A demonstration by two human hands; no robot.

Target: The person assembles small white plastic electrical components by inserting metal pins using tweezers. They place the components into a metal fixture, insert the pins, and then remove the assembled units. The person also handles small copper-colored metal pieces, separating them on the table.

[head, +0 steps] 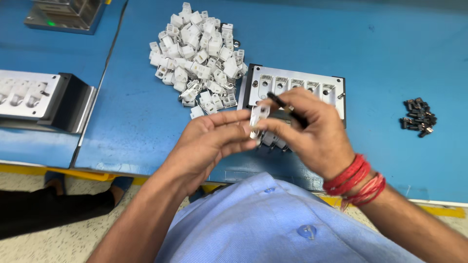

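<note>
head | left grip (209, 141) and right grip (304, 131) both pinch white plastic part (257, 118)

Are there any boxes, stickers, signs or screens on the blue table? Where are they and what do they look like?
No packages, stickers, signs or screens show.
Metal machine: far left corner, grey and boxy, with a small green light on its base.
Everything else is loose parts: a heap of white plastic pieces, a small pile of dark screws, and a grey metal tray behind the hands.
</note>
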